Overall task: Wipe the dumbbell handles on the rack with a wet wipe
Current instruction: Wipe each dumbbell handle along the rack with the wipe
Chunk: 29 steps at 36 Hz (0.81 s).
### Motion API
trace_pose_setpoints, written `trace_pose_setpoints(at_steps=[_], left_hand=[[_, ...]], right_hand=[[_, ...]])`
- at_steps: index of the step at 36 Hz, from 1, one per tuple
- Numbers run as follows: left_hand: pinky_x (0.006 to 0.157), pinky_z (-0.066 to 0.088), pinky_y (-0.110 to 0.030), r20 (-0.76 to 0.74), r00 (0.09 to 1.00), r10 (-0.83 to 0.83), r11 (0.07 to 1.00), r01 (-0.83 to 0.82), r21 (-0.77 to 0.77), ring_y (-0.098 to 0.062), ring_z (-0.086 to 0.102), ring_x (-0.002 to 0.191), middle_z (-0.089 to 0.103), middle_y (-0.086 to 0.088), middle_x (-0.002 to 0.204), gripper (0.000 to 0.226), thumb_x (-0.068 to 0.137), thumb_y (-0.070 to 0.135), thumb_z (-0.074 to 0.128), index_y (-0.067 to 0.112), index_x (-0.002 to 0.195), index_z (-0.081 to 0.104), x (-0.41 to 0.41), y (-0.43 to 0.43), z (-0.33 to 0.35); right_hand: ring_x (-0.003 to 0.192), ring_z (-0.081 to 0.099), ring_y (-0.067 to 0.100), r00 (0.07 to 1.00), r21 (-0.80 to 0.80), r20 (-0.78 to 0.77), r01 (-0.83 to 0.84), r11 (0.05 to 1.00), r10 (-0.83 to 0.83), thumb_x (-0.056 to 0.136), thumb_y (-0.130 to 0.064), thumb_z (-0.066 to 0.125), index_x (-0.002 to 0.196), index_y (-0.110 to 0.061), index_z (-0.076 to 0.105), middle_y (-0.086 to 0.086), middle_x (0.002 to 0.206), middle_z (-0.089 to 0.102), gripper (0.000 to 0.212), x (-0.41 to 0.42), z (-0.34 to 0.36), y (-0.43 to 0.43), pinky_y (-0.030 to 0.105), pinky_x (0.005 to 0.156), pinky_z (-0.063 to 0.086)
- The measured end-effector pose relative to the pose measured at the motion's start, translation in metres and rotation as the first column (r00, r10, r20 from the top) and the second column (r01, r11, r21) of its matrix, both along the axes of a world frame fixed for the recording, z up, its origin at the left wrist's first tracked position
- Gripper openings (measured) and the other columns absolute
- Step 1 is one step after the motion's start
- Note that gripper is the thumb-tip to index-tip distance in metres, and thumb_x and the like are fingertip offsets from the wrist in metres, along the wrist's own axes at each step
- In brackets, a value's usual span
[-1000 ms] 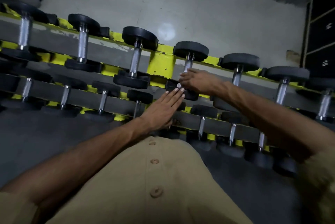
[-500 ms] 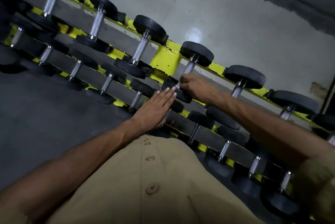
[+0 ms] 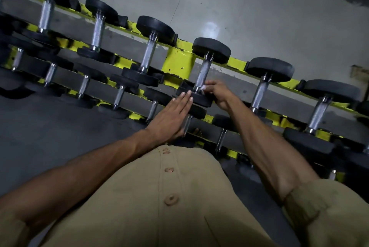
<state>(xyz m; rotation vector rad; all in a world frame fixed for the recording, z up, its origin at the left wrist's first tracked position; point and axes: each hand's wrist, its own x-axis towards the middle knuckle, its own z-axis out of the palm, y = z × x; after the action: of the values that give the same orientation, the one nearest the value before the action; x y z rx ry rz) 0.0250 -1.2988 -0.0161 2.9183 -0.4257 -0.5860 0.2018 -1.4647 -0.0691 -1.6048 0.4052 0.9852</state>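
A yellow and grey rack carries rows of black dumbbells with steel handles. My right hand pinches a small white wet wipe against the lower end of one upper-row dumbbell's handle. My left hand lies flat with straight fingers, its fingertips touching that dumbbell's near black head. Most of the wipe is hidden under my right fingers.
More dumbbells lie on either side on the upper row, such as one on the left and one on the right. A lower row of smaller dumbbells runs beneath. The grey floor lies beyond the rack.
The view has swung and tilted, so the rack now runs diagonally. My right hand has slid down to the bottom of the handle; my left hand stays flat against the near head.
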Motion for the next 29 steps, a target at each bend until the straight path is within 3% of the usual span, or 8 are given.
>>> trace_pose_setpoints(at_steps=[4, 9, 13, 17, 19, 24, 27, 29], left_hand=[[0.132, 0.006, -0.045, -0.001, 1.0, -0.021, 1.0, 0.021, 0.0, -0.032, -0.014, 0.16, -0.023, -0.02, 0.171, 0.106, 0.097, 0.044, 0.06, 0.0, 0.164, -0.01, 0.002, 0.003, -0.002], [0.131, 0.006, -0.045, 0.024, 1.0, -0.02, 0.999, 0.021, -0.027, -0.033, -0.012, 0.161, -0.02, -0.021, 0.171, 0.104, 0.096, 0.041, 0.06, -0.001, 0.164, -0.007, 0.001, 0.008, -0.004], [0.131, 0.008, -0.046, 0.031, 0.998, -0.051, 0.998, 0.051, -0.03, -0.034, -0.01, 0.161, -0.019, -0.021, 0.171, 0.101, 0.097, 0.038, 0.058, -0.001, 0.164, -0.007, 0.001, 0.012, -0.003], [0.131, 0.012, -0.048, 0.046, 0.996, -0.073, 0.997, 0.075, -0.028, -0.034, -0.009, 0.161, -0.018, -0.021, 0.172, 0.098, 0.097, 0.037, 0.054, -0.001, 0.164, -0.007, 0.002, 0.014, -0.003], [0.13, 0.012, -0.049, 0.044, 0.996, -0.082, 0.996, 0.083, -0.015, -0.034, -0.01, 0.161, -0.018, -0.021, 0.172, 0.098, 0.098, 0.037, 0.053, 0.0, 0.164, -0.008, 0.003, 0.014, -0.004], [0.13, 0.013, -0.049, 0.057, 0.995, -0.084, 0.996, 0.085, 0.001, -0.033, -0.006, 0.161, -0.011, -0.02, 0.173, 0.092, 0.098, 0.037, 0.049, 0.001, 0.165, -0.004, 0.005, 0.017, -0.002], [0.13, 0.013, -0.05, 0.05, 0.995, -0.086, 0.996, 0.085, 0.015, -0.033, -0.006, 0.161, -0.011, -0.02, 0.173, 0.096, 0.097, 0.039, 0.053, 0.001, 0.165, -0.004, 0.004, 0.018, -0.003], [0.13, 0.013, -0.05, 0.052, 0.994, -0.092, 0.996, 0.091, 0.016, -0.032, -0.006, 0.162, -0.011, -0.019, 0.173, 0.099, 0.096, 0.04, 0.056, 0.002, 0.165, -0.005, 0.005, 0.017, -0.003]], right_hand=[[0.075, 0.062, 0.016, 0.984, -0.103, 0.175, 0.047, 0.994, -0.028, 0.081, 0.008, 0.075, 0.079, -0.014, 0.064, 0.005, 0.08, 0.068, 0.024, -0.015, 0.01, -0.004, 0.024, 0.067, 0.053], [0.087, 0.069, 0.014, 0.83, -0.212, 0.459, -0.244, 0.946, 0.317, 0.085, 0.001, 0.072, 0.078, -0.021, 0.073, -0.002, 0.086, 0.075, 0.024, -0.02, 0.023, 0.001, 0.034, 0.084, 0.057], [0.089, 0.068, 0.017, 0.301, -0.534, 0.558, -0.583, 0.612, 0.773, 0.09, -0.009, 0.067, 0.091, -0.017, 0.073, -0.001, 0.092, 0.075, 0.01, 0.001, 0.044, 0.015, 0.031, 0.08, 0.05], [0.102, 0.057, 0.026, -0.169, -0.834, 0.333, -0.511, 0.206, 0.928, 0.097, -0.027, 0.056, 0.104, -0.029, 0.071, 0.004, 0.094, 0.068, 0.016, 0.02, 0.05, 0.034, 0.045, 0.094, 0.039], [0.111, 0.049, 0.032, -0.29, -0.894, 0.164, -0.448, 0.018, 0.943, 0.101, -0.034, 0.047, 0.114, -0.033, 0.067, 0.007, 0.103, 0.065, 0.024, 0.023, 0.053, 0.048, 0.048, 0.097, 0.035], [0.12, 0.045, 0.03, -0.422, -0.832, -0.25, -0.367, -0.416, 0.872, 0.101, -0.02, 0.053, 0.116, -0.014, 0.065, 0.012, 0.125, 0.062, 0.02, 0.024, 0.065, 0.085, 0.046, 0.103, 0.031], [0.125, 0.047, 0.033, -0.36, -0.739, -0.306, -0.495, -0.458, 0.882, 0.101, -0.011, 0.053, 0.121, -0.004, 0.063, 0.014, 0.131, 0.056, 0.024, 0.026, 0.07, 0.095, 0.046, 0.092, 0.041], [0.109, 0.059, 0.031, -0.299, -0.72, -0.273, -0.567, -0.4, 0.914, 0.1, -0.011, 0.053, 0.115, -0.003, 0.066, 0.014, 0.116, 0.063, 0.021, 0.027, 0.071, 0.096, 0.04, 0.086, 0.05]])
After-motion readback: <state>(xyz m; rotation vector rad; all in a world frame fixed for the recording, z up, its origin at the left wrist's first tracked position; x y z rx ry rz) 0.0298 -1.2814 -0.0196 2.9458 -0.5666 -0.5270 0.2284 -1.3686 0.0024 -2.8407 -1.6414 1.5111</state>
